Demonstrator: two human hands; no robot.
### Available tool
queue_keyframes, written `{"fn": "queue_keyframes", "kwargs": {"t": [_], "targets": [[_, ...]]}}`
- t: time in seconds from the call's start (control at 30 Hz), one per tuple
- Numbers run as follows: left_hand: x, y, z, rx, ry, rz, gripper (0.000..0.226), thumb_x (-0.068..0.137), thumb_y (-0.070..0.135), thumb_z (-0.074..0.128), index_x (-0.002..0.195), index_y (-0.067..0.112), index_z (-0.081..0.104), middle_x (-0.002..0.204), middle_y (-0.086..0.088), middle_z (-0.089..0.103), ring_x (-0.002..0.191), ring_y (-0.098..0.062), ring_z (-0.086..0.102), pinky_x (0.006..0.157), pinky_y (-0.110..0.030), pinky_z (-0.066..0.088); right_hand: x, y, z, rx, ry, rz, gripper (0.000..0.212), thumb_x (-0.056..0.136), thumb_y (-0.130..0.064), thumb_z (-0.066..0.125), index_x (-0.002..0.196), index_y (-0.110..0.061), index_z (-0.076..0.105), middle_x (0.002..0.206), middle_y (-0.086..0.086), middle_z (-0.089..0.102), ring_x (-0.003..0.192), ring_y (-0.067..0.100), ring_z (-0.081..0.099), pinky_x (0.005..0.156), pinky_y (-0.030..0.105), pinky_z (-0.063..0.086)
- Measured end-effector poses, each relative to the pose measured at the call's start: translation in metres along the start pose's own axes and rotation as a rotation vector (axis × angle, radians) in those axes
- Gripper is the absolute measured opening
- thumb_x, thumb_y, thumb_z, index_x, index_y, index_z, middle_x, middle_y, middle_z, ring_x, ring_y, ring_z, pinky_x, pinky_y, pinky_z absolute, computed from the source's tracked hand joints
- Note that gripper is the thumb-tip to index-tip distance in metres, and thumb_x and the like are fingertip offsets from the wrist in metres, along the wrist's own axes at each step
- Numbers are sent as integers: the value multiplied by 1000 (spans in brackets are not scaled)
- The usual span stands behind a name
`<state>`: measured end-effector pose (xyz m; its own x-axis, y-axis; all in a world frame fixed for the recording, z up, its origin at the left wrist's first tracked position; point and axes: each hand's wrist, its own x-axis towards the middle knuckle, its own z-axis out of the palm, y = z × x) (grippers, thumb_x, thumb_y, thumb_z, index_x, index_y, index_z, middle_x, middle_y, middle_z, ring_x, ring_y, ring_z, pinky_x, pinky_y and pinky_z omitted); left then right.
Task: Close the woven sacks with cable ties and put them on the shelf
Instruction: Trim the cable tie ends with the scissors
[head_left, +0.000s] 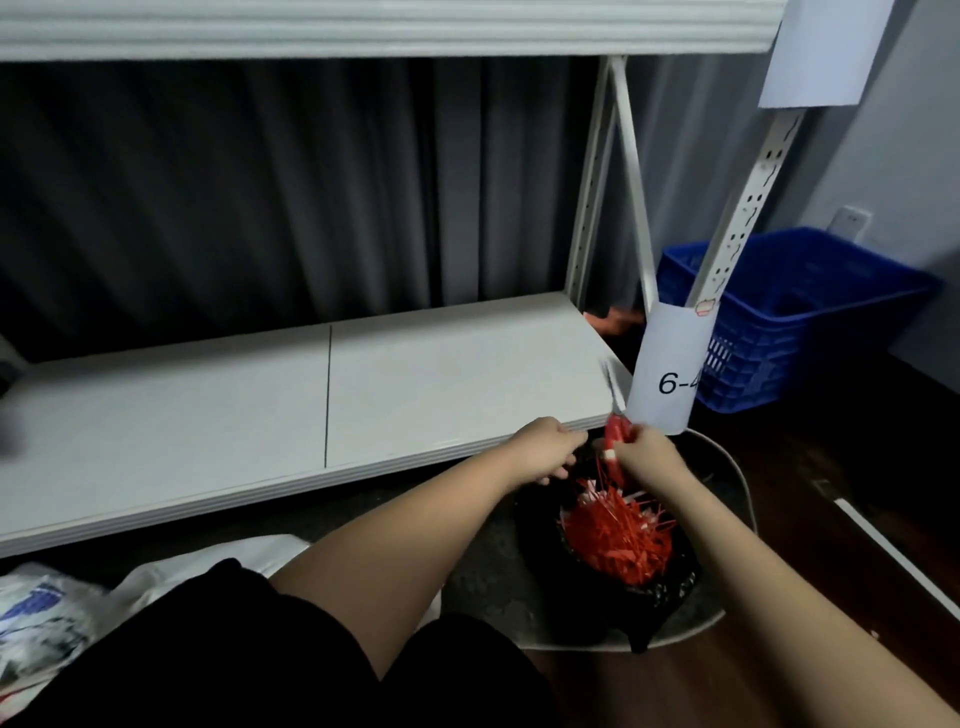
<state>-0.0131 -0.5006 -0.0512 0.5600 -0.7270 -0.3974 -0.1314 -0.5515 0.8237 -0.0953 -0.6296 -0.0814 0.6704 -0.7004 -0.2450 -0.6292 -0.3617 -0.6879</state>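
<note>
A black container (657, 590) on the floor holds a heap of red cable ties (618, 535). My right hand (647, 457) pinches a red cable tie (615, 439) just above the heap, its tail hanging down. My left hand (545, 449) is beside it with curled fingers at the same tie; what it grips is hidden. The white shelf board (311, 400) lies right behind my hands. White woven sacks (47, 613) lie on the floor at the lower left, partly behind my left arm.
A white shelf post (737, 228) with a paper label reading "6-4" (670, 374) stands just right of my hands. A blue plastic crate (779, 322) sits behind it. Dark curtain backs the shelf. A grey mat (483, 577) lies under the container.
</note>
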Motion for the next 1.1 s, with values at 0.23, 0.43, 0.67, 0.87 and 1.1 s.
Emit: {"fn": "queue_keyframes", "kwargs": {"t": [0.23, 0.43, 0.67, 0.87, 1.1], "targets": [[1, -18, -37, 235, 279, -48, 24, 94, 28, 40, 110, 22, 57, 84, -10, 75, 60, -24, 68, 74, -27, 57, 6, -66, 36, -117, -173, -254, 12, 85, -23, 67, 80, -15, 58, 81, 2, 63, 80, 20, 59, 63, 25, 38], [37, -54, -61, -50, 215, -189, 34, 95, 23, 50, 90, -7, 64, 83, -19, 74, 74, -28, 73, 76, -36, 60, 41, -85, 77, -253, -137, -216, 16, 84, -22, 66, 84, -9, 56, 85, 9, 60, 88, 27, 60, 68, 24, 35], [93, -96, -91, 24, 454, -184, 25, 90, 20, 50, 71, 9, 61, 77, -12, 74, 74, -26, 72, 81, -34, 57, 98, -107, 138, -379, 4, -209, 25, 88, -29, 61, 102, -8, 58, 100, 11, 65, 101, 31, 62, 75, 30, 43], [144, -124, -118, 31, 493, -139, 23, 94, 18, 49, 91, 3, 65, 82, -16, 74, 76, -27, 73, 81, -37, 57, 157, -100, 178, -300, -103, -95, 16, 82, -26, 63, 79, -12, 57, 81, 6, 61, 83, 27, 58, 62, 26, 37], [163, -164, -126, -148, 417, -207, 13, 91, 25, 44, 89, 21, 56, 80, 1, 66, 76, -28, 73, 77, -39, 59, 203, -67, 203, -549, 68, 7, 39, 92, -41, 53, 116, -11, 61, 119, 8, 64, 113, 27, 58, 90, 32, 43]]}}
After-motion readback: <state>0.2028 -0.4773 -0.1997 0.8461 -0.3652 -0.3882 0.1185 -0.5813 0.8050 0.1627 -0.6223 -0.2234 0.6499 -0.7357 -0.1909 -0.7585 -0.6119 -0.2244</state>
